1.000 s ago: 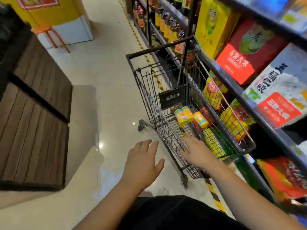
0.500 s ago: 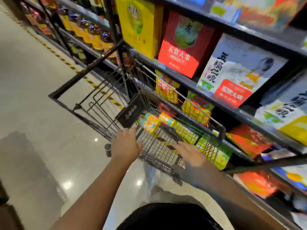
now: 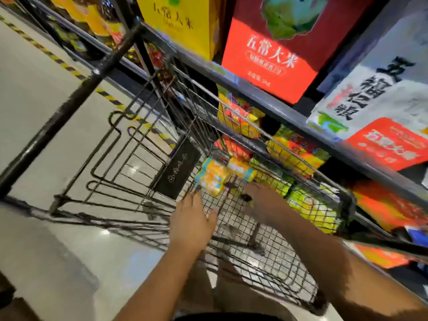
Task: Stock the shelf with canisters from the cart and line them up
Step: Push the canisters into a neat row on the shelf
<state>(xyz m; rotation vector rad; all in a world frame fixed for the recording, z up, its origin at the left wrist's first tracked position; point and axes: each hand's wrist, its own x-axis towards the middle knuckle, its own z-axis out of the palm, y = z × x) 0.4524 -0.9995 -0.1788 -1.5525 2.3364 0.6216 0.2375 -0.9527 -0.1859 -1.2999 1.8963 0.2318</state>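
Cart (image 3: pixel 69 106) closer, glossy floor (image 3: pixel 34 89), stocked shelf (image 3: pixel 266 98)

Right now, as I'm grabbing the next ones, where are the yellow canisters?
Head view, centre: the yellow canisters lie in the shopping cart, just beyond the left hand and right hand, beside the black placard.

Yellow/blue canisters (image 3: pixel 212 176); black wire cart (image 3: pixel 129 156); red box (image 3: pixel 275 59); yellow/black floor tape (image 3: pixel 108 97).
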